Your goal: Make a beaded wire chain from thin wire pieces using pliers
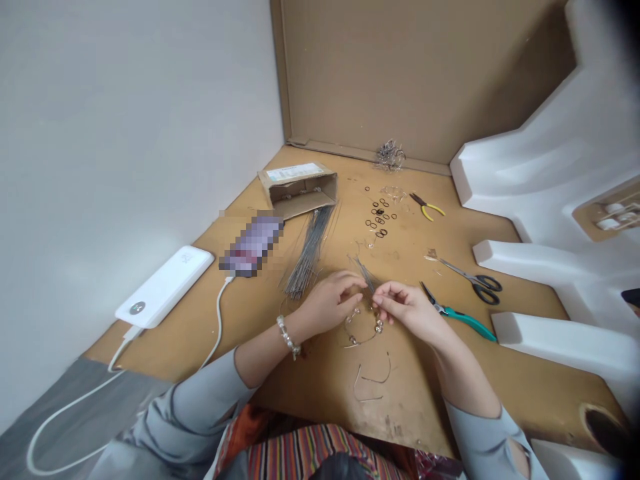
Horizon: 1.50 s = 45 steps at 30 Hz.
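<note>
My left hand (pixel 334 303) is held over the table with thumb and fingers apart, nothing visible between them. Close beside it, my right hand (pixel 407 310) pinches thumb and fingertips together at the upper end of a thin wire loop with small clear beads (pixel 353 339). The loop curves below both hands; the exact grip point is partly hidden by the fingers. Just behind the fingertips lies a small bunch of cut wires (pixel 365 270). Nearer the table's front edge are a few bent wire pieces (pixel 376 381).
A bundle of straight wires (pixel 307 257) sticks out below an open cardboard box (pixel 300 190). Dark rings (pixel 380 217), yellow pliers (pixel 427 208), scissors (pixel 473 277) and green pliers (pixel 463 321) lie right. A phone (pixel 253 245) and white power bank (pixel 167 287) lie left, with cables.
</note>
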Available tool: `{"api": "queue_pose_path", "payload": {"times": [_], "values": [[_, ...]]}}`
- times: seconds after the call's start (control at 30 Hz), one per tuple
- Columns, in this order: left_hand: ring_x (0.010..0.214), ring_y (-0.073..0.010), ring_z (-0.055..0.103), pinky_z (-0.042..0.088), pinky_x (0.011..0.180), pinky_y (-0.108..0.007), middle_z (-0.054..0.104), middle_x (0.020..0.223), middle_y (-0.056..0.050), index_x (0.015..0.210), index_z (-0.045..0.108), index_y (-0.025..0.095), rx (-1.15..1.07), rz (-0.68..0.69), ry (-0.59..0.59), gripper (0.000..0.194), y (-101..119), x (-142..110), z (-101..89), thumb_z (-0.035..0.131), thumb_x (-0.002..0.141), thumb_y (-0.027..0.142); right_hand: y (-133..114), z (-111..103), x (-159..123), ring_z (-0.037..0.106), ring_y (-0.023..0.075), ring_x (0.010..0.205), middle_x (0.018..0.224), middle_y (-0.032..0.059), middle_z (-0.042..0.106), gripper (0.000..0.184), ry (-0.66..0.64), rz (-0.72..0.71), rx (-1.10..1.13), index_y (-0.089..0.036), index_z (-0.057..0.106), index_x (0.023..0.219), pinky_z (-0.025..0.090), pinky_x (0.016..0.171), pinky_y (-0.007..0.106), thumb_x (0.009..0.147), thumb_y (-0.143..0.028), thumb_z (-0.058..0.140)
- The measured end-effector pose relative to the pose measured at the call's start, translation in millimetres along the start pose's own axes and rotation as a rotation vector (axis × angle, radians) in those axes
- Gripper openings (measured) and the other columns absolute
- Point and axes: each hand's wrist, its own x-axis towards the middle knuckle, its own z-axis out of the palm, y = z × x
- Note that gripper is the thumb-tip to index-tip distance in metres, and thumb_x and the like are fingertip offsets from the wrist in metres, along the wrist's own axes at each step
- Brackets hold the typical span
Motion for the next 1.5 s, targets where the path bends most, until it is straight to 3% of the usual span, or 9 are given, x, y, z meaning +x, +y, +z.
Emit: {"api": "queue_pose_path", "payload": {"times": [0.07,0.2,0.3,0.53,0.77,0.9,1.03,1.2,1.5], "values": [[0.092,-0.0164,0.056,0.044,0.079,-0.029,0.063,0.103,-0.007,0.103,0.061,0.019,-0.1,-0.005,0.015,0.024,5,0,-1.1,0.055,0.08,0.023,-1,3,-1,0.052,0.0088,0.048,0.059,-0.0024,0.057,0.03,0.011,0.006,0.004,-0.018,0.057,0.074,0.044,0.047,0.023,0.07,-0.047,0.066],[0.062,-0.0083,0.053,0.043,0.056,-0.021,0.065,0.09,-0.005,0.114,0.051,0.016,-0.441,-0.144,-0.106,0.038,8,0,-0.5,0.059,0.078,0.027,-1,8,-2,0.051,0.0085,0.046,0.056,-0.0027,0.056,0.03,0.049,-0.02,0.018,-0.018,0.059,0.074,0.043,0.045,0.022,0.069,-0.047,0.067],[0.057,-0.0065,0.053,0.043,0.051,-0.02,0.063,0.09,-0.005,0.114,0.047,0.016,-0.565,-0.26,-0.141,0.044,8,-1,1.6,0.062,0.074,0.026,1,12,-1,0.049,0.0083,0.044,0.054,-0.0032,0.055,0.029,0.1,-0.041,0.01,-0.018,0.06,0.074,0.041,0.043,0.022,0.07,-0.046,0.066],[0.051,-0.008,0.055,0.045,0.049,-0.02,0.059,0.063,0.002,0.091,0.05,0.016,-0.576,-0.343,-0.145,0.021,9,-2,4.6,0.059,0.077,0.028,1,22,0,0.047,0.0081,0.043,0.06,-0.0016,0.057,0.026,0.161,-0.091,-0.069,-0.019,0.062,0.072,0.039,0.041,0.022,0.07,-0.045,0.066],[0.052,-0.008,0.055,0.047,0.053,-0.021,0.056,0.056,0.003,0.078,0.05,0.015,-0.617,-0.336,-0.126,0.024,1,-1,4.3,0.062,0.075,0.035,1,9,0,0.047,0.0085,0.043,0.06,-0.0019,0.055,0.028,0.221,-0.086,-0.078,-0.019,0.064,0.079,0.038,0.042,0.023,0.072,-0.046,0.064],[0.05,-0.007,0.053,0.045,0.051,-0.02,0.055,0.056,0.004,0.077,0.05,0.014,-0.643,-0.311,-0.065,0.025,1,2,1.2,0.061,0.076,0.036,3,-2,-1,0.044,0.006,0.044,0.084,0.003,0.065,0.036,0.189,0.015,-0.111,-0.019,0.063,0.096,0.036,0.04,0.022,0.072,-0.047,0.064],[0.05,-0.0076,0.054,0.046,0.053,-0.022,0.056,0.056,0.004,0.077,0.05,0.014,-0.687,-0.328,0.068,0.025,-1,4,-1.9,0.062,0.076,0.036,8,0,2,0.042,0.0063,0.045,0.076,0.0011,0.066,0.033,0.013,0.09,-0.147,-0.019,0.065,0.093,0.033,0.038,0.019,0.07,-0.042,0.066],[0.057,-0.0091,0.058,0.05,0.059,-0.024,0.061,0.064,0.001,0.08,0.051,0.013,-0.802,-0.291,0.157,0.023,-5,6,-3.4,0.063,0.076,0.033,11,2,7,0.036,0.003,0.038,0.081,0.0037,0.068,0.028,0.106,0.075,0.021,-0.016,0.064,0.082,0.031,0.038,0.02,0.076,-0.043,0.058],[0.062,-0.0092,0.058,0.05,0.061,-0.024,0.059,0.069,0.001,0.079,0.052,0.014,-0.896,-0.254,0.212,0.021,-10,6,-2.5,0.064,0.075,0.031,9,1,6,0.062,0.0111,0.057,0.082,0.0046,0.066,0.029,0.123,0.053,0.315,-0.016,0.063,0.088,0.05,0.056,0.025,0.075,-0.043,0.062]]}}
